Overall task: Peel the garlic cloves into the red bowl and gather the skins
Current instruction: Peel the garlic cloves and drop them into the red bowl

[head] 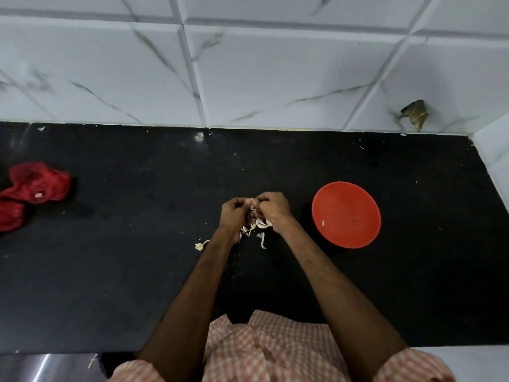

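Both grips are closed tight: the fingers of the left hand (234, 213) and the right hand (272, 209) curl in and meet at 12 o'clock of the knuckles. They pinch one pale garlic clove (252, 207) between them, most of it hidden by the fingertips. Two hands on one small clove suggests that one steadies it while the other pulls at the skin, though I cannot tell which does which.

The hands work low over the black desk (137, 244), probably so that the skins fall in one place for gathering. Directly under them, at 6 o'clock, lies a pile of cloves and skins (259, 224). It is too tangled and too covered by the wrists to count. One loose skin strip (262, 241) trails from its lower edge.

At 3 o'clock, near the right hand and within easy reach for dropping, sits the one red bowl (349, 205). It holds a single small pale piece (322, 223), so the peeling looks barely begun. At 8 o'clock lies one stem stub (199, 246), and far out at 9 o'clock one crumpled red mesh bag (35, 186).
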`<action>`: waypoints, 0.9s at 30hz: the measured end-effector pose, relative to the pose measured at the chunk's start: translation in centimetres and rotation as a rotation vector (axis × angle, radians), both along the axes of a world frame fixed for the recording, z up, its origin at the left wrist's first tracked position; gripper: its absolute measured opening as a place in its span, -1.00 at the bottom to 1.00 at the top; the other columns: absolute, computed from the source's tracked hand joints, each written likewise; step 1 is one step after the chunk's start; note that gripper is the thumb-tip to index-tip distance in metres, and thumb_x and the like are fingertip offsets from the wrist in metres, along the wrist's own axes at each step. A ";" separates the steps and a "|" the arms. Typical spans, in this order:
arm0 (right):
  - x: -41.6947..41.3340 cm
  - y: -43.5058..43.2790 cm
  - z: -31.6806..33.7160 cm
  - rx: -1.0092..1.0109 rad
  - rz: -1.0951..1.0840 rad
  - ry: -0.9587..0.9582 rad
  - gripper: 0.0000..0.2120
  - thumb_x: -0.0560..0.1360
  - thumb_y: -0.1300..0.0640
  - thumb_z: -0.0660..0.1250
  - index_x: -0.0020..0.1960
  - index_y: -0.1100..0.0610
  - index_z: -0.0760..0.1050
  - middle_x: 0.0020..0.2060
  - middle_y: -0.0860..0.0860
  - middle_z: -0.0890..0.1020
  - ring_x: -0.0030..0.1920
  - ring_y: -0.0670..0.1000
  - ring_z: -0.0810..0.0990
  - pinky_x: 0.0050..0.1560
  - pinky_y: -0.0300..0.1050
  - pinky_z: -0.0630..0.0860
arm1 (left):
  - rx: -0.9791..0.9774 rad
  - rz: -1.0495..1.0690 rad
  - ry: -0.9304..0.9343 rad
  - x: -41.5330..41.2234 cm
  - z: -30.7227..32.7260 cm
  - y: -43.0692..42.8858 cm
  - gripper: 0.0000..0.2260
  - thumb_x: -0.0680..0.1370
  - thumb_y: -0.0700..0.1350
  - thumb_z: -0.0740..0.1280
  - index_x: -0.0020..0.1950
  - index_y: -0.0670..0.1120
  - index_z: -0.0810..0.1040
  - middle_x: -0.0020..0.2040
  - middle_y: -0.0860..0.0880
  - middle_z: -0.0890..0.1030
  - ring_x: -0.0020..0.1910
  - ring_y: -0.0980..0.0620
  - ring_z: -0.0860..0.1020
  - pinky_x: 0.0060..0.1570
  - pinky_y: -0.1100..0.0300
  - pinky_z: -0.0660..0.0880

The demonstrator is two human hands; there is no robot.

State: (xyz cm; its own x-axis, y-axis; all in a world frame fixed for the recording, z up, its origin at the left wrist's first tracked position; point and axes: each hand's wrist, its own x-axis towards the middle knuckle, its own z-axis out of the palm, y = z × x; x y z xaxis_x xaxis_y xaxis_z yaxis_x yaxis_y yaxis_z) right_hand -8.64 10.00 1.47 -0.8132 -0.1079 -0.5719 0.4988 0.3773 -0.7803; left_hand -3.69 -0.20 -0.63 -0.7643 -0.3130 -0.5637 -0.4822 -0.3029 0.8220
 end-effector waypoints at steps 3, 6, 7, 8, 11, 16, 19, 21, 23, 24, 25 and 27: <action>0.1 0.4 0.2 -0.045 -0.068 -0.106 -0.83 0.54 0.36 0.36 -0.20 0.20 0.59 -0.27 0.09 0.64 -0.38 -0.05 0.63 -0.33 -0.23 0.60 | -0.063 -0.066 0.019 0.3 0.0 0.4 -0.86 0.66 -0.28 0.23 0.10 -0.34 0.52 -0.15 -0.16 0.62 -0.32 0.03 0.57 -0.43 0.26 0.53; 0.0 0.8 0.6 -0.081 -0.160 -0.170 -0.86 0.49 0.41 0.34 -0.15 0.25 0.63 -0.28 0.12 0.64 -0.38 -0.04 0.62 -0.34 -0.22 0.60 | -0.128 -0.103 0.074 0.3 0.3 0.7 -0.91 0.65 -0.30 0.24 0.01 -0.23 0.53 -0.15 -0.15 0.60 -0.32 0.02 0.59 -0.41 0.23 0.57; -0.2 0.9 0.6 -0.104 -0.172 -0.170 -0.86 0.49 0.42 0.33 -0.14 0.26 0.63 -0.28 0.12 0.63 -0.36 -0.04 0.62 -0.34 -0.21 0.61 | -0.140 -0.110 0.088 0.3 0.5 0.9 -0.90 0.65 -0.30 0.24 0.00 -0.21 0.53 -0.14 -0.15 0.59 -0.33 0.02 0.59 -0.41 0.22 0.57; -0.2 1.0 0.8 -0.128 -0.168 -0.163 -0.86 0.51 0.41 0.32 -0.13 0.26 0.62 -0.27 0.12 0.63 -0.34 -0.03 0.62 -0.34 -0.21 0.62 | -0.145 -0.110 0.097 0.3 0.7 0.9 -0.90 0.65 -0.29 0.24 0.00 -0.20 0.53 -0.13 -0.15 0.59 -0.34 0.04 0.59 -0.42 0.22 0.56; -0.1 1.1 1.0 -0.126 -0.134 -0.099 -0.86 0.57 0.36 0.28 -0.07 0.26 0.61 -0.22 0.12 0.63 -0.28 -0.03 0.64 -0.30 -0.18 0.66 | -0.165 -0.102 0.108 0.2 0.6 0.8 -0.92 0.65 -0.27 0.25 0.02 -0.22 0.53 -0.12 -0.15 0.60 -0.38 0.08 0.59 -0.45 0.25 0.53; 0.7 1.1 0.5 -0.133 -0.125 -0.086 -0.81 0.64 0.31 0.20 0.02 0.29 0.59 -0.10 0.20 0.65 -0.26 0.03 0.67 -0.32 -0.17 0.65 | -0.283 -0.111 0.084 0.6 0.1 0.2 -0.97 0.61 -0.26 0.33 -0.03 -0.17 0.52 -0.09 -0.14 0.61 -0.31 0.00 0.63 -0.41 0.15 0.60; 0.7 1.8 0.5 -0.125 -0.067 -0.081 -0.80 0.63 0.34 0.20 0.12 0.30 0.59 -0.09 0.17 0.66 -0.22 0.00 0.67 -0.27 -0.21 0.65 | -0.407 -0.098 0.075 0.9 0.0 -0.3 -0.96 0.56 -0.25 0.40 -0.04 -0.16 0.56 -0.17 -0.03 0.62 -0.40 0.18 0.59 -0.43 0.27 0.54; 0.8 2.1 0.0 -0.017 0.005 0.035 -0.81 0.58 0.38 0.28 0.13 0.28 0.60 -0.03 0.18 0.68 -0.20 -0.03 0.68 -0.23 -0.20 0.65 | -0.513 -0.120 0.083 1.0 0.0 -0.7 -0.92 0.52 -0.21 0.46 -0.05 -0.11 0.59 -0.19 0.04 0.62 -0.30 0.19 0.60 -0.31 0.33 0.52; 1.0 2.2 -0.6 0.134 0.092 0.175 -0.81 0.55 0.38 0.33 0.10 0.24 0.64 -0.02 0.13 0.70 -0.15 -0.02 0.69 -0.11 -0.12 0.67 | -0.559 -0.161 0.086 1.2 -0.2 -0.9 -0.89 0.49 -0.18 0.50 -0.05 -0.08 0.60 -0.19 0.07 0.62 -0.22 0.15 0.59 -0.22 0.33 0.52; 1.1 2.4 -0.7 0.240 0.154 0.255 -0.82 0.54 0.36 0.35 0.08 0.20 0.65 -0.02 0.09 0.70 -0.09 -0.01 0.69 -0.03 -0.08 0.66 | -0.575 -0.187 0.084 1.3 -0.4 -0.9 -0.87 0.48 -0.18 0.51 -0.04 -0.07 0.60 -0.18 0.08 0.62 -0.21 0.15 0.59 -0.19 0.33 0.53; 1.1 2.7 -0.6 0.357 0.226 0.321 -0.84 0.54 0.32 0.37 0.07 0.16 0.65 -0.01 0.06 0.70 -0.04 0.00 0.68 0.04 -0.06 0.64 | -0.596 -0.211 0.080 1.3 -0.5 -0.9 -0.85 0.47 -0.19 0.52 -0.03 -0.07 0.60 -0.17 0.09 0.62 -0.19 0.14 0.60 -0.16 0.30 0.55; 1.1 3.4 -0.3 0.559 0.370 0.385 -0.85 0.52 0.21 0.43 0.09 0.14 0.64 0.03 0.06 0.69 0.05 0.06 0.66 0.09 -0.04 0.59 | -0.643 -0.239 0.083 1.4 -0.5 -1.0 -0.84 0.47 -0.23 0.51 -0.01 -0.06 0.61 -0.15 0.08 0.62 -0.12 0.09 0.62 -0.06 0.21 0.58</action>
